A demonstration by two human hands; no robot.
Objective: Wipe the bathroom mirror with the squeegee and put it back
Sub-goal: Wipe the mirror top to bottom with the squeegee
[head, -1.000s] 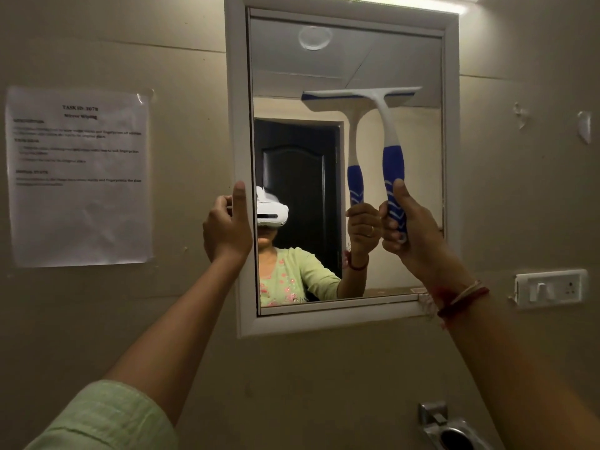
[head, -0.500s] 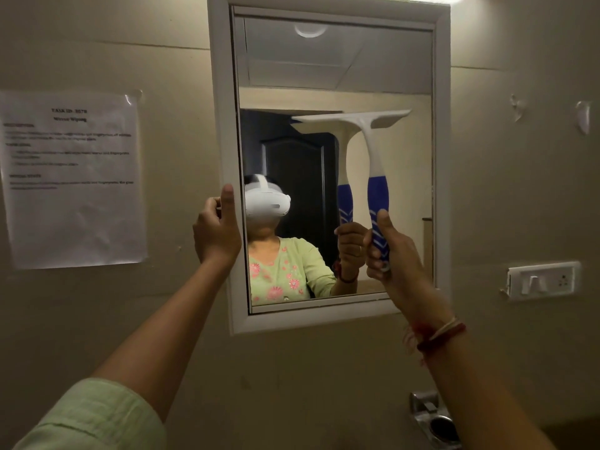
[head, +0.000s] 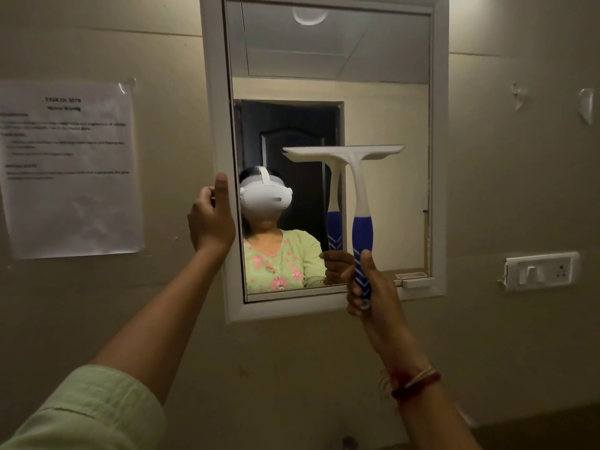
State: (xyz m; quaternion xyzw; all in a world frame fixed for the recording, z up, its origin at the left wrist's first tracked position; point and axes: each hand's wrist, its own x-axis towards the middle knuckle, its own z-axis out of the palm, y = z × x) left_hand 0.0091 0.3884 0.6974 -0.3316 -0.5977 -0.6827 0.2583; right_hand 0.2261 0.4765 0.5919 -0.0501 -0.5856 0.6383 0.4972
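A white-framed mirror (head: 383,102) hangs on the beige wall. My right hand (head: 373,287) grips the blue handle of a white squeegee (head: 355,177); its blade lies flat against the glass about halfway down, on the right half. My left hand (head: 211,219) holds the mirror frame's left edge, thumb up along the frame and fingers curled behind it. The glass reflects a person in a green top wearing a white headset, plus the squeegee.
A printed paper sheet (head: 69,167) is taped to the wall left of the mirror. A white switch and socket plate (head: 540,271) sits on the wall at the right. Two small wall hooks (head: 586,107) are higher up on the right.
The squeegee blade has slid down the glass from near the top to about mid-height, my right hand dropping with it to the frame's lower edge. My left hand stays on the frame.
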